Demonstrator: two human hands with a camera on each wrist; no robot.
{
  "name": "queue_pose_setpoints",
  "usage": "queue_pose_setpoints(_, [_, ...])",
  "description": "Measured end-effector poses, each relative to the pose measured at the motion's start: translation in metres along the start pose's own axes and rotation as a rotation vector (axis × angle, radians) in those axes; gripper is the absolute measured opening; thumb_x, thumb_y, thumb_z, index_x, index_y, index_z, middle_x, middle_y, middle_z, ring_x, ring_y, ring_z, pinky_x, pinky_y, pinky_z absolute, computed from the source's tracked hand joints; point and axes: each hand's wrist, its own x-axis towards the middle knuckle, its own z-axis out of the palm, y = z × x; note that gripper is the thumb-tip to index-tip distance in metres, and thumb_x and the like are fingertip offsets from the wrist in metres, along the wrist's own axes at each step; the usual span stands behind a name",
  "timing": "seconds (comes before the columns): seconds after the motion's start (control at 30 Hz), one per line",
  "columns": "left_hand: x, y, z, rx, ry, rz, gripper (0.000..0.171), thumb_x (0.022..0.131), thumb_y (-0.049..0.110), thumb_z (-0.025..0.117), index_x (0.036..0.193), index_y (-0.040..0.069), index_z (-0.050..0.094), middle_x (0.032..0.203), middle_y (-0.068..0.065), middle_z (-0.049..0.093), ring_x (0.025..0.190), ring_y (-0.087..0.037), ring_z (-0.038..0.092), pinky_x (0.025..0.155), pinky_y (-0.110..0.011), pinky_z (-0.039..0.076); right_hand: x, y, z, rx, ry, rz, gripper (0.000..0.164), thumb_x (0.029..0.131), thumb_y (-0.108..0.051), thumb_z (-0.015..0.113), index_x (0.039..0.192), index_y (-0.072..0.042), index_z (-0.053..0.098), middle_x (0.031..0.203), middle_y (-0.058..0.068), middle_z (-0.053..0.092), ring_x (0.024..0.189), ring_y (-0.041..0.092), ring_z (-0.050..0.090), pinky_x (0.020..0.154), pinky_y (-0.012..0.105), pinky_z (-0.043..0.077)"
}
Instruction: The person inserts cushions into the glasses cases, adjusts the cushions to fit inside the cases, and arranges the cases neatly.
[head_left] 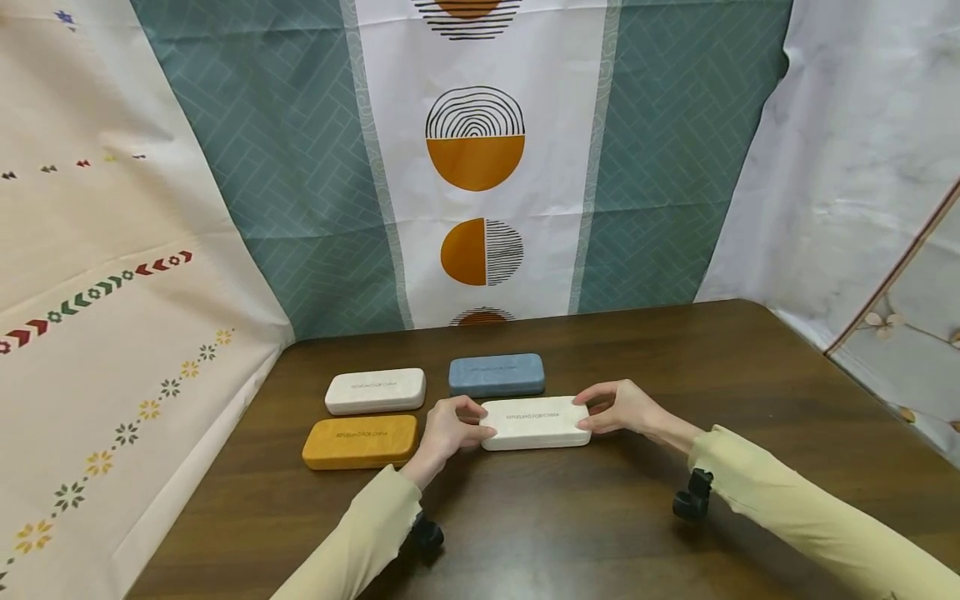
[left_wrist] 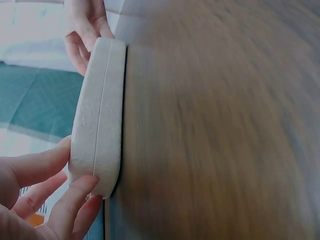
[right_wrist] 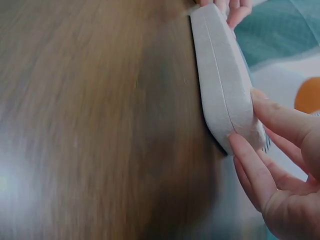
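Observation:
A white glasses case (head_left: 534, 427) with a line of printed letters lies lengthwise between my two hands, its lid closed. At its left end my left hand (head_left: 448, 429) grips the corner with thumb and fingers. My right hand (head_left: 622, 408) holds the opposite end the same way. In the left wrist view the case's side (left_wrist: 97, 115) shows a thin seam, with fingertips along it. The right wrist view shows the case (right_wrist: 222, 75) close over the dark tabletop, thumb and fingertips at its near end.
Just behind the held case sits a blue case (head_left: 497, 375). Left of my left hand are another white case (head_left: 375, 392) and a mustard-yellow case (head_left: 360, 443), one behind the other. The brown wooden table (head_left: 600, 525) meets a patterned curtain (head_left: 660, 208) at the back.

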Motion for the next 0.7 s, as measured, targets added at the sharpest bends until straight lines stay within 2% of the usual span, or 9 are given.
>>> queue_pose_setpoints(0.2, [-0.008, -0.006, -0.02, -0.041, -0.003, -0.034, 0.027, 0.066, -0.001, 0.078, 0.089, -0.004, 0.064, 0.09, -0.014, 0.06, 0.075, -0.021, 0.062, 0.06, -0.032, 0.051, 0.006, -0.007, 0.019, -0.006, -0.034, -0.036, 0.041, 0.07, -0.008, 0.078, 0.106, 0.004, 0.063, 0.11, 0.018, 0.056, 0.089, 0.028, 0.057, 0.065, 0.036, 0.05])
queue_pose_setpoints(0.3, [-0.011, -0.008, -0.027, -0.053, 0.004, -0.051, 0.027, 0.066, -0.002, 0.078, 0.088, -0.005, 0.063, 0.088, -0.015, 0.06, 0.072, -0.022, 0.062, 0.06, -0.033, 0.051, 0.007, -0.01, 0.027, -0.005, -0.035, -0.041, 0.041, 0.07, -0.007, 0.078, 0.106, 0.004, 0.062, 0.109, 0.019, 0.056, 0.089, 0.029, 0.057, 0.065, 0.036, 0.05])
queue_pose_setpoints(0.47, [-0.013, -0.008, -0.032, -0.034, 0.012, -0.051, 0.027, 0.066, -0.002, 0.078, 0.088, -0.005, 0.063, 0.089, -0.014, 0.06, 0.074, -0.021, 0.061, 0.059, -0.033, 0.051, 0.007, -0.012, 0.033, -0.007, -0.016, -0.024, 0.041, 0.069, -0.008, 0.078, 0.105, 0.003, 0.063, 0.107, 0.017, 0.056, 0.088, 0.029, 0.057, 0.064, 0.035, 0.051])
queue_pose_setpoints(0.7, [-0.014, -0.005, -0.033, 0.005, -0.007, -0.039, 0.027, 0.066, -0.002, 0.078, 0.088, -0.004, 0.063, 0.09, -0.013, 0.06, 0.076, -0.022, 0.061, 0.06, -0.033, 0.051, 0.008, -0.011, 0.032, 0.0, -0.014, -0.018, 0.042, 0.069, -0.01, 0.079, 0.106, 0.003, 0.063, 0.107, 0.017, 0.056, 0.088, 0.028, 0.057, 0.064, 0.037, 0.051])
